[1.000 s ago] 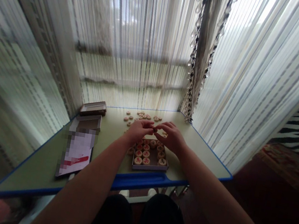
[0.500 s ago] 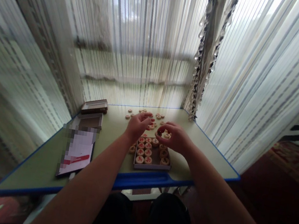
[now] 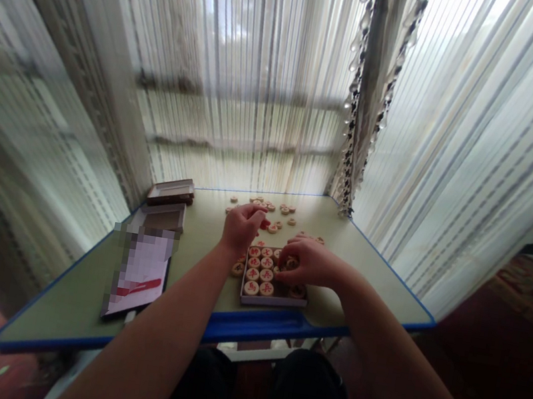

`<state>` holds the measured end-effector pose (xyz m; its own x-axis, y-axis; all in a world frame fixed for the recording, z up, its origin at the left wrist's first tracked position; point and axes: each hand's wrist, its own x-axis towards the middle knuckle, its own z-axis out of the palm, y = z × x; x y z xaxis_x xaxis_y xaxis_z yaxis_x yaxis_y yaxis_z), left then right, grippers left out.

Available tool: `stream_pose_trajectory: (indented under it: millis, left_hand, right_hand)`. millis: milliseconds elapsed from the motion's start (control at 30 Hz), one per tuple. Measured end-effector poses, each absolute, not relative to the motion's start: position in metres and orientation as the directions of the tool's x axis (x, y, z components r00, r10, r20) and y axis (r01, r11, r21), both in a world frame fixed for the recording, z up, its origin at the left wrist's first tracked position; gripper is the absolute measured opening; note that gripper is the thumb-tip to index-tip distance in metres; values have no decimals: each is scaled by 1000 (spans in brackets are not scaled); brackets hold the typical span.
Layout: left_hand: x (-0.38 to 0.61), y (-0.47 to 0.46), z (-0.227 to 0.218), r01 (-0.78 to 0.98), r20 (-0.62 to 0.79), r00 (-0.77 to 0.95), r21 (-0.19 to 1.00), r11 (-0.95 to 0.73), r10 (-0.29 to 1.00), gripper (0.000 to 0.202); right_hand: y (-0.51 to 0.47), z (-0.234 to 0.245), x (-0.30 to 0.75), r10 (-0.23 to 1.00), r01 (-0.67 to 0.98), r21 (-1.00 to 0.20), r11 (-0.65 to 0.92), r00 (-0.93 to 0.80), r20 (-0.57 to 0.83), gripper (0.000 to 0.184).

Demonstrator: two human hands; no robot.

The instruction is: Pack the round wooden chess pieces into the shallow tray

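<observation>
A shallow box near the table's front edge holds several round wooden game discs with red characters. My right hand rests over the box's right side, fingers pinched on a disc just above the tray. My left hand is curled beyond the box, thumb and fingers closed on a red-marked disc. More loose discs lie scattered at the far side of the table.
The green table has a blue rim. Two brown box parts sit at the far left, with a white and red booklet in front of them. Sheer curtains surround the table, and a beaded tieback hangs at its back right corner.
My hands, together above the box a second ago, have parted. The left went out to the loose discs and closed on one; the right came down onto the box with its disc.
</observation>
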<state>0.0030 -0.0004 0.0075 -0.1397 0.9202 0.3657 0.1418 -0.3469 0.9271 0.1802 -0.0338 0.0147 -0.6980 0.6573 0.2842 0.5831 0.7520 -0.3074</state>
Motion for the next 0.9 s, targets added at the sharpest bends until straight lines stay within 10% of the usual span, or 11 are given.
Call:
stream_pose_trajectory:
  millis: [900]
  left_hand:
    - [2, 1, 10, 147, 437, -195, 898, -414, 878, 29]
  right_hand:
    - [-35, 15, 180, 639, 591, -244, 769, -724, 261, 18]
